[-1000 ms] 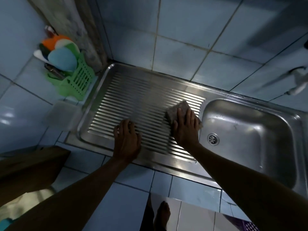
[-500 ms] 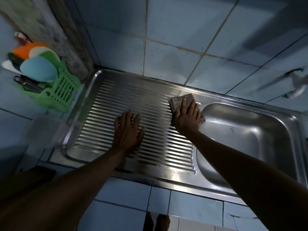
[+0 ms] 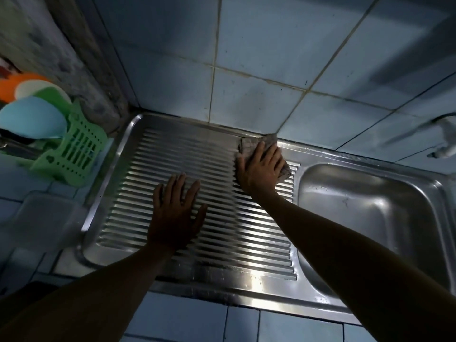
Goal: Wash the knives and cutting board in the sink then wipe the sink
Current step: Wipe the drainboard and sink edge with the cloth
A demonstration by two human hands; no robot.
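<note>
Pale blue square tiles (image 3: 259, 45) with dark grout cover the wall, and the same tiles (image 3: 177, 322) run along the counter front. A rough grey column (image 3: 81, 62) stands in the left corner. A green plastic rack (image 3: 74, 149) holds coloured plates. The light is dim and bluish.

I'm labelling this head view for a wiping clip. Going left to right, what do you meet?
Green rack with coloured plates → left hand flat on the ribbed drainboard → right hand pressing the cloth → sink basin → tap.
</note>
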